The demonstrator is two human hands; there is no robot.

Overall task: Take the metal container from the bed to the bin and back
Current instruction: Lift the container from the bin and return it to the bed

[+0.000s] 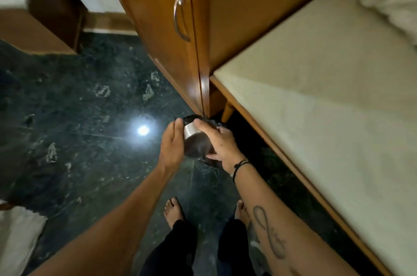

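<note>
The metal container [194, 140], a shiny round steel pot, is held tipped over between both hands above the floor. My right hand [220, 141] grips it from the right side and top. My left hand [172, 142] presses flat against its left side. Beneath and behind the container sits a bin lined with a black bag [212, 122], mostly hidden by my hands, at the foot of the wardrobe corner. The bed [327, 99] with its cream sheet runs along the right.
A wooden wardrobe [171, 34] with a metal handle stands straight ahead. Dark green marble floor [79, 117] spreads to the left, with a light reflection on it. Another wooden piece of furniture [42, 25] is far left. My bare feet are below.
</note>
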